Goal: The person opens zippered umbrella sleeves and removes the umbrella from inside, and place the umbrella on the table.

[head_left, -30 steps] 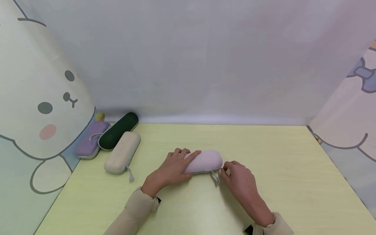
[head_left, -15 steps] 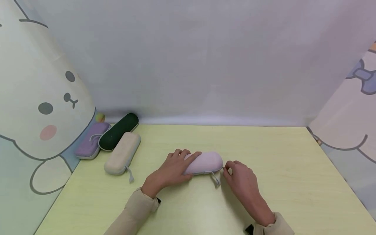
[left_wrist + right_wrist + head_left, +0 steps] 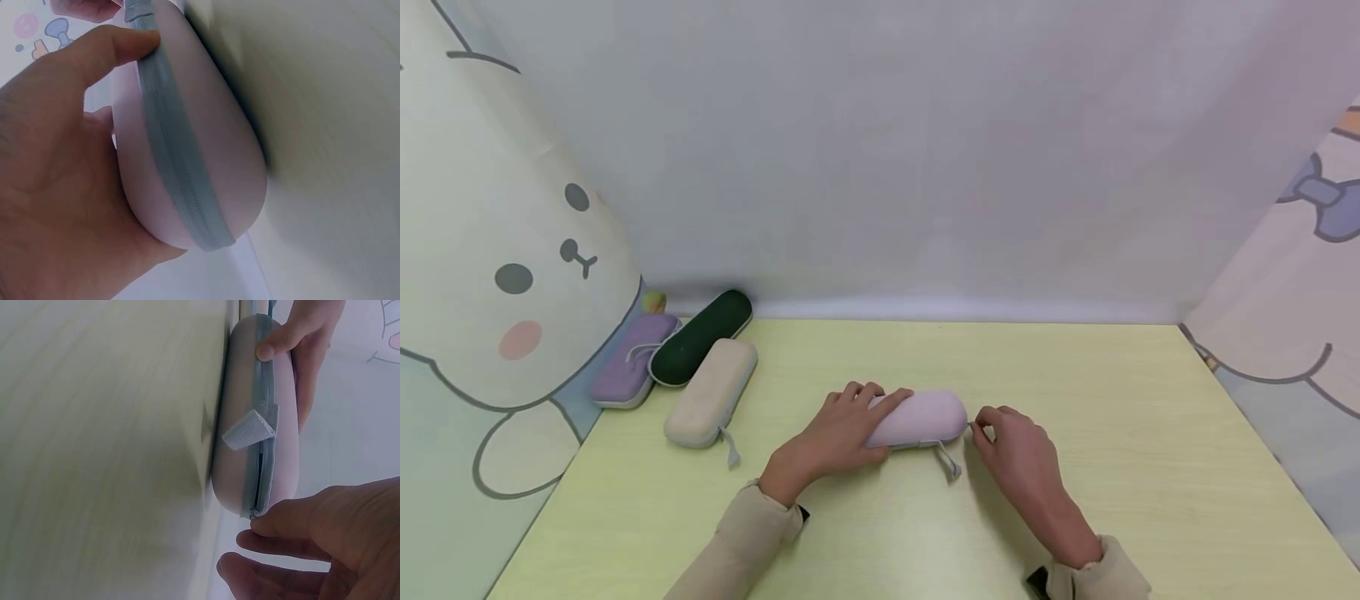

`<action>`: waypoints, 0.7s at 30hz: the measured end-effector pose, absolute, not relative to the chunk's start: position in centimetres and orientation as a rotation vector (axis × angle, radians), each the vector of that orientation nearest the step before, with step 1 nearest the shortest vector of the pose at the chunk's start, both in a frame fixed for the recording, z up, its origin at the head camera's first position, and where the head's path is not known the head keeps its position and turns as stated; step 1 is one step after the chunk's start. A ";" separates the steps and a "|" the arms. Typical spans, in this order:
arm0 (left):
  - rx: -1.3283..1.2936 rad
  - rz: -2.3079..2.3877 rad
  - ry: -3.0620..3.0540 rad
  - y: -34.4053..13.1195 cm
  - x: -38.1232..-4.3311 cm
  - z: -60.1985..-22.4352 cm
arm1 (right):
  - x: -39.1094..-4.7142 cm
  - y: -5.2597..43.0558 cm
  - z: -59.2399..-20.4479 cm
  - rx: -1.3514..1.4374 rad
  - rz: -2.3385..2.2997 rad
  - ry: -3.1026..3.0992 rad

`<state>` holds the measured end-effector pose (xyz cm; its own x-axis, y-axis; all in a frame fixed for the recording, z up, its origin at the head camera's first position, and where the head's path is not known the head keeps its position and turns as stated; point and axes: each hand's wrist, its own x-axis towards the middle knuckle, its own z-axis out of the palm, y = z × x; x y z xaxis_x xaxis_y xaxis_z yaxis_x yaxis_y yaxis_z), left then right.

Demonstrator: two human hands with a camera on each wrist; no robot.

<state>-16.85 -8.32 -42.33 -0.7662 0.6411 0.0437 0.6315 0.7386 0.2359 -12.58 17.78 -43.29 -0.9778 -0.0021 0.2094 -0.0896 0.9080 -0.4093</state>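
Note:
A pale pink zippered glasses case (image 3: pixel 921 418) lies on the table in the head view. My left hand (image 3: pixel 842 429) grips its left part, thumb along the front. In the left wrist view that thumb (image 3: pixel 134 47) presses on the grey zipper tape (image 3: pixel 178 156). At the case's right end my right hand (image 3: pixel 1018 458) pinches the small zipper pull (image 3: pixel 254 514) between thumb and finger. A dark narrow gap shows in the zipper between the pull and the grey fabric loop (image 3: pixel 250 431). The case's far side is hidden.
At the table's left lie a cream case (image 3: pixel 713 392) with a grey loop, a dark green case (image 3: pixel 702 337) and a purple case (image 3: pixel 634 360), close together. A small yellow-green object (image 3: pixel 654 301) sits behind them. A pale curtain (image 3: pixel 925 167) hangs along the table's (image 3: pixel 1120 400) back edge.
My right hand's fingertips have shifted slightly right and around the pink case's right end with the zipper pull. The left hand keeps its grip; the other cases stay put.

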 end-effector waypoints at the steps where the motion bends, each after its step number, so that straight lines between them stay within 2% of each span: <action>1: 1.059 0.374 2.887 -8.3 -16.8 -42.3 | -12.6 17.8 -43.3 0.073 0.627 -2.867; 21: 1.101 0.365 2.908 -8.5 -16.1 -42.4 | -12.8 18.3 -43.5 0.070 0.626 -2.889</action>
